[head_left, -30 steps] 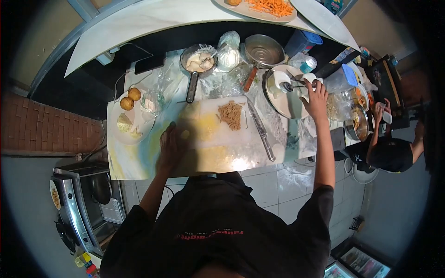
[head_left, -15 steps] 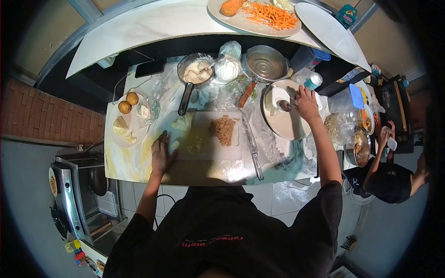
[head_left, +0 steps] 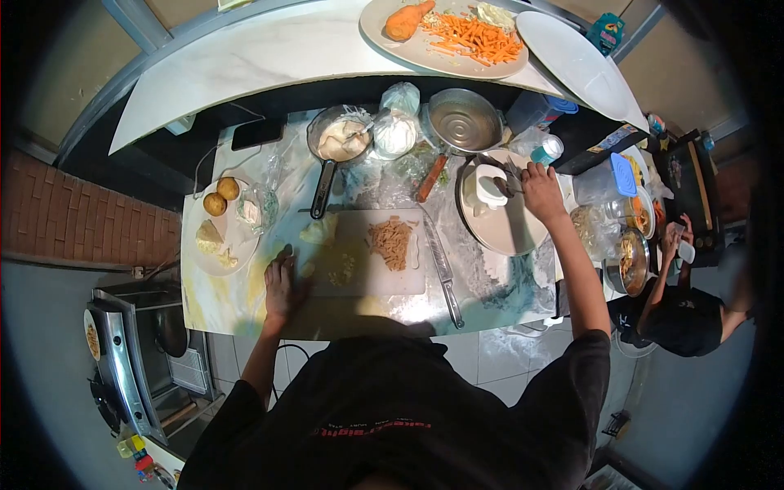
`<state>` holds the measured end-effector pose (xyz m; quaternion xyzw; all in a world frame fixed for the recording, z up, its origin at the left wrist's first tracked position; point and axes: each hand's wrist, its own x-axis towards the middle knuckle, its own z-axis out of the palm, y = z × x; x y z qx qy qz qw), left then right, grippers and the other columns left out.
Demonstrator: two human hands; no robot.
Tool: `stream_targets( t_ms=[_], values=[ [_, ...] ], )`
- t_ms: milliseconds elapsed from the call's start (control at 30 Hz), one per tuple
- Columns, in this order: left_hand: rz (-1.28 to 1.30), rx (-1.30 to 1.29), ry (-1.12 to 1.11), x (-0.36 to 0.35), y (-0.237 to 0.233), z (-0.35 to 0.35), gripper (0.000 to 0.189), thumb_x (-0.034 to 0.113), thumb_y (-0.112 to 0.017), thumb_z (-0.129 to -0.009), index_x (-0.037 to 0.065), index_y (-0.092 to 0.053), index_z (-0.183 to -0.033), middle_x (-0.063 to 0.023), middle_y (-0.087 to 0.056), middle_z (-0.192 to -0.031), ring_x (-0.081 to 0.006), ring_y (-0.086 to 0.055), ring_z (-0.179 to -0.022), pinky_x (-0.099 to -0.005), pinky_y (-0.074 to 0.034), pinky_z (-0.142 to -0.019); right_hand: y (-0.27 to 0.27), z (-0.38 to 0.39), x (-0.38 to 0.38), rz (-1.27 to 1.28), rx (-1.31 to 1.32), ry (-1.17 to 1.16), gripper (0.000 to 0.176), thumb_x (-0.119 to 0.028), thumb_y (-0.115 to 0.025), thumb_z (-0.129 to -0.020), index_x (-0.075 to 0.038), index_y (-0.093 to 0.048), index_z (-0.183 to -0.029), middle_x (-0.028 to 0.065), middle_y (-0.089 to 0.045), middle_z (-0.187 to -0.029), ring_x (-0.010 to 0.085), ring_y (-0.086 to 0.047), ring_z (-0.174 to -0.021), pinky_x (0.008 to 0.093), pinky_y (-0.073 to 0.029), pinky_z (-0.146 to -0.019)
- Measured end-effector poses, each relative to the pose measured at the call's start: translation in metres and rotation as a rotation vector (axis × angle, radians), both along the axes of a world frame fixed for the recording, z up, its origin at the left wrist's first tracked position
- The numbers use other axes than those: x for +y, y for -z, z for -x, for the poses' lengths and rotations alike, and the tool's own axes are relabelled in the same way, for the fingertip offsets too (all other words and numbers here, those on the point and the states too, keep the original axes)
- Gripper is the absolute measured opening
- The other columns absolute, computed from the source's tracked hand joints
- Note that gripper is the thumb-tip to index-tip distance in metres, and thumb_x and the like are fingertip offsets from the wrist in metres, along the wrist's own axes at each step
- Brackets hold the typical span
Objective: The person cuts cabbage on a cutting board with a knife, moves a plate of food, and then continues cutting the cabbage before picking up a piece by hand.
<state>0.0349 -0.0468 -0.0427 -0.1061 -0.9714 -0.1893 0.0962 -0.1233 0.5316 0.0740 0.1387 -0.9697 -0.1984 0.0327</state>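
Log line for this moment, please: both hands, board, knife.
left hand: flat, at cutting board left edge | right hand: gripping dark utensil over white plate | board: shredded strips | knife: board's right edge, untouched

Kitchen, cutting board (head_left: 371,265), knife (head_left: 442,265), pans (head_left: 465,120) on worktop, countertop oven (head_left: 139,359) beside

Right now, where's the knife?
Head view: the knife lies on the counter along the right edge of the cutting board, between it and the white plate under the right hand, handle toward the person.
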Motion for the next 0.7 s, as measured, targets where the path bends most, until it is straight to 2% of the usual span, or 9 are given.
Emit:
stream_targets(
  t_ms=[167,267,333,367,600,667,700],
  values=[
    [-0.036,-0.011,-0.014,0.004,-0.009,0.0,0.068,0.028,-0.077,-0.078,0.005,-0.047,-0.134,-0.0174,-0.049,-0.134,-0.0387,-0.047,-0.123,-0.0501,-0.037,-0.104,-0.03,-0.013,0.002,0.01,-0.027,0.012,0.026,-0.015,-0.048,-0.092,-0.001,-0.065,-0.106,0.0129,-0.06,-0.113,0.0286,-0.053,-0.113,0.0462,-0.04,-0.098],
    [-0.027,-0.057,-0.027,0.005,-0.013,-0.001,0.065,0.029,-0.076,-0.079,0.004,-0.047,-0.133,-0.0178,-0.049,-0.135,-0.0391,-0.047,-0.123,-0.0505,-0.036,-0.105,-0.052,-0.025,0.004,-0.037,-0.062,0.083,0.025,-0.015,-0.048,-0.092,0.0,-0.064,-0.105,0.0144,-0.06,-0.117,0.0295,-0.052,-0.116,0.0466,-0.04,-0.098],
    [-0.067,-0.017,-0.014,0.007,-0.013,0.0,0.063,0.028,-0.075,-0.08,0.004,-0.048,-0.131,-0.0186,-0.049,-0.136,-0.0395,-0.047,-0.123,-0.0509,-0.036,-0.105,-0.069,-0.033,0.005,0.034,-0.062,0.144,0.024,-0.015,-0.048,-0.092,0.0,-0.063,-0.103,0.016,-0.06,-0.119,0.03,-0.052,-0.118,0.0473,-0.041,-0.096],
    [-0.071,-0.013,-0.01,0.007,-0.013,-0.001,0.063,0.028,-0.075,-0.08,0.004,-0.048,-0.131,-0.0186,-0.049,-0.136,-0.0395,-0.047,-0.123,-0.0509,-0.036,-0.105,-0.073,-0.04,0.005,0.067,0.042,0.08,0.021,-0.013,-0.05,-0.09,0.001,-0.061,-0.102,0.0173,-0.06,-0.119,0.0317,-0.054,-0.115,0.0467,-0.043,-0.094],
    [-0.065,-0.021,-0.016,0.01,-0.017,-0.001,0.063,0.027,-0.075,-0.08,0.003,-0.048,-0.131,-0.0194,-0.049,-0.134,-0.0399,-0.047,-0.122,-0.0509,-0.036,-0.105,-0.175,-0.059,-0.039,0.271,0.162,0.04,0.019,-0.001,-0.056,-0.084,0.003,-0.058,-0.102,0.0237,-0.06,-0.114,0.0385,-0.061,-0.105,0.0475,-0.049,-0.086],
    [-0.053,-0.013,-0.027,0.009,-0.015,-0.001,0.063,0.026,-0.075,-0.08,0.002,-0.048,-0.131,-0.0193,-0.049,-0.134,-0.0398,-0.047,-0.121,-0.0507,-0.037,-0.104,-0.21,-0.043,-0.034,0.395,0.12,0.014,0.039,0.008,-0.055,-0.079,0.003,-0.054,-0.117,0.0291,-0.062,-0.108,0.0454,-0.06,-0.101,0.0495,-0.048,-0.087],
    [-0.055,0.0,-0.022,0.007,-0.011,-0.001,0.063,0.026,-0.075,-0.079,0.002,-0.048,-0.131,-0.0193,-0.05,-0.133,-0.0398,-0.048,-0.121,-0.0506,-0.037,-0.104,-0.231,-0.036,-0.037,0.368,0.149,0.098,0.036,0.007,-0.053,-0.081,0.003,-0.055,-0.116,0.0296,-0.062,-0.104,0.0454,-0.06,-0.099,0.0501,-0.048,-0.086]
  ],
)
